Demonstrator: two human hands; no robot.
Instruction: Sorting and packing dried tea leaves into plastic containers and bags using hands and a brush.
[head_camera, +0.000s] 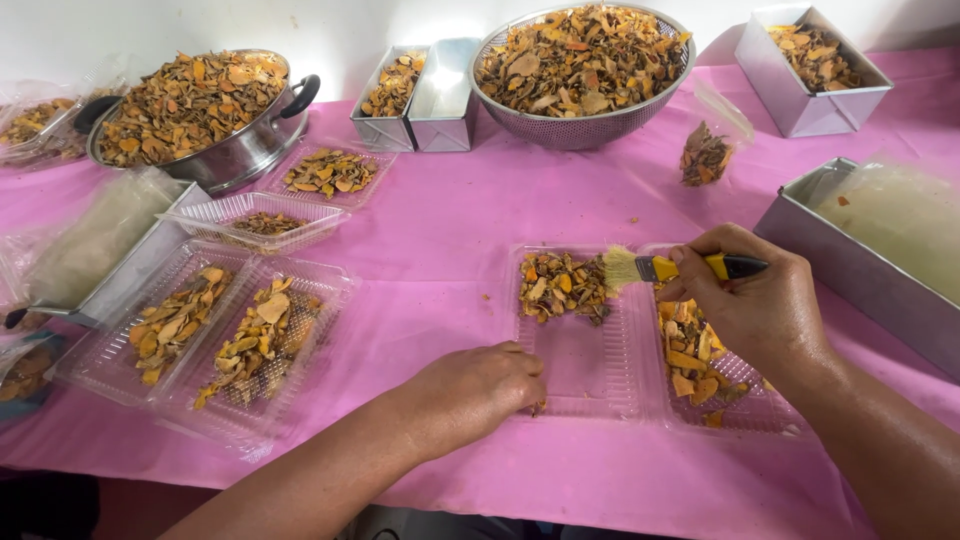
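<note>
I see pink tablecloth (450, 230) below white wall (340, 30), my right hand (750, 300) grasping brush (660, 267) mid-frame, left hand (480, 390) curled, fingertips pressing clear tray (580, 370)

This looked like a small food-packing workroom rather than a home kitchen: a tabletop (450, 210) under a pink cloth carried a big metal pot (200, 110) and a colander (582, 70) heaped with dried orange-brown slices, steel tins (810, 70), and rows of clear plastic trays (240, 350) partly filled.
</note>
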